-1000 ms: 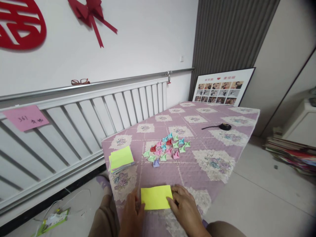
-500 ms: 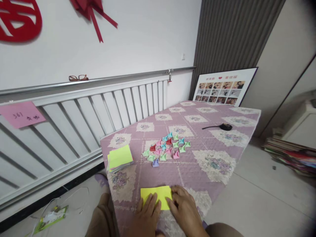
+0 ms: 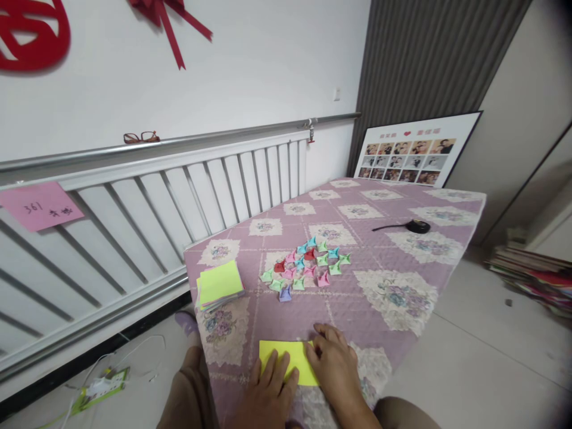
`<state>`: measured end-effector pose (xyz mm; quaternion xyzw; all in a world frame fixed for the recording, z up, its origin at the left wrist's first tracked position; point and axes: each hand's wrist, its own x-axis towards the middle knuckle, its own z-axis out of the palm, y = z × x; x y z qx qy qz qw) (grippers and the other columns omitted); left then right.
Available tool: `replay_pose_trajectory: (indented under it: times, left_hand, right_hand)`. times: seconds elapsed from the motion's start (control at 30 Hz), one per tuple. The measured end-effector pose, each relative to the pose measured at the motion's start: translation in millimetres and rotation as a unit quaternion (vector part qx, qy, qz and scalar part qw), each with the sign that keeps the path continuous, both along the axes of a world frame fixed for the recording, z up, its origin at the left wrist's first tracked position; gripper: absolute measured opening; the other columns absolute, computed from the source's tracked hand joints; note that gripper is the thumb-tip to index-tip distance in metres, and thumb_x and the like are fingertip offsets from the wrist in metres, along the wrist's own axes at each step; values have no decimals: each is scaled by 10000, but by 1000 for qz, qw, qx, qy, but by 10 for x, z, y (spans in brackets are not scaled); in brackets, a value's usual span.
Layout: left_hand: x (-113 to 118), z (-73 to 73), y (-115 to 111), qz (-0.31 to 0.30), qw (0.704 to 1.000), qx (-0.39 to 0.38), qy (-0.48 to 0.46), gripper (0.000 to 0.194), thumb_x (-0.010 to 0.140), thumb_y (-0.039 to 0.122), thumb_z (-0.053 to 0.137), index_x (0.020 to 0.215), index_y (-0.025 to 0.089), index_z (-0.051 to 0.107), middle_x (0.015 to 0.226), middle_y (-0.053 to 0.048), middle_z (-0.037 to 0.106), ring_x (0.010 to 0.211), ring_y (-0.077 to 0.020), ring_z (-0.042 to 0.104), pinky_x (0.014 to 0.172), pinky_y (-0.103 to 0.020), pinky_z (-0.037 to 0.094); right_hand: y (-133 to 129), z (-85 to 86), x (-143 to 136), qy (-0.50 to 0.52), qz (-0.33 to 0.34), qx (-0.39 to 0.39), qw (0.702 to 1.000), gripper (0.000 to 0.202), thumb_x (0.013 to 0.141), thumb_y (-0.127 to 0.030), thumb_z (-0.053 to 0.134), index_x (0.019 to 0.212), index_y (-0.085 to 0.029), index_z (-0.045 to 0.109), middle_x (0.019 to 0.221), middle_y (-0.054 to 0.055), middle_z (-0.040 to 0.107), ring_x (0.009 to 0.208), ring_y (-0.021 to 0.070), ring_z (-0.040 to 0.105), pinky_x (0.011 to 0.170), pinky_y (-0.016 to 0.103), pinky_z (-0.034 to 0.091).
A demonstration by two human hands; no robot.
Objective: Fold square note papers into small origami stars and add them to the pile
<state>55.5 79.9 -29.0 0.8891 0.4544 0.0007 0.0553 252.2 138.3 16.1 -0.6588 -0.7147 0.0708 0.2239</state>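
A yellow sheet of paper (image 3: 292,347), folded to a rectangle, lies flat near the table's front edge. On its left half rests my left hand (image 3: 270,387), palm down with the fingers spread. My right hand (image 3: 334,364) is at the paper's right edge, thumb on top and the other fingers curled around that end; part of the edge is hidden beneath it. Beyond the hands sit several small folded paper pieces in green, pink, blue and red, with a purple folded piece (image 3: 285,293) nearest. To the left is a stack of coloured paper (image 3: 221,283), yellow-green on top.
A floral tablecloth (image 3: 304,319) covers the table. A black tape measure (image 3: 417,226) lies at the right. Along the left stands a white radiator (image 3: 214,196), with glasses (image 3: 141,137) on the pipe above. A photo board (image 3: 415,152) leans at the far end.
My right hand's fingers have curled and shifted slightly at the paper's right edge. My left hand stays flat on the paper. The whole view has shifted a little.
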Motion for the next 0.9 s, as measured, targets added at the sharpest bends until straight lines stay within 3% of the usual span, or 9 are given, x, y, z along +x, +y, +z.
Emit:
replay_pose_trajectory:
  times: [0.17,0.37,0.7,0.9]
  left_hand:
    - [19,19,3,45,999,-27,-15,653,914,529,416,1480,329,160,1548,-112,111,1385,-435,136,1055,-632,252]
    - [7,95,6,58,996,-61,-34,818,845,589,503,1491,299,93,1553,-116,59,1399,-406,103,1097,-593,213]
    - [36,235,45,62,985,-158,-24,830,821,500,570,1475,374,76,1547,-88,-87,1393,-417,-43,1081,-664,85]
    - [70,367,18,71,980,-182,-34,824,792,517,601,1462,401,136,1546,-73,-133,1384,-422,-92,1077,-662,35]
  right_hand:
    - [-2,3,0,-23,7,11,1000,183,832,-254,527,697,-225,647,1191,57,622,1163,260,490,820,370,412]
    - [10,-21,5,-20,12,16,1000,165,821,-249,542,687,-223,635,1179,54,628,1134,248,505,815,360,399]
    - [8,-30,32,4,17,29,999,149,794,-223,575,645,-216,577,1141,46,636,1115,242,516,793,342,386]
    - [21,-64,36,28,9,39,999,80,780,-174,543,824,-221,590,976,42,655,999,228,559,770,339,388]
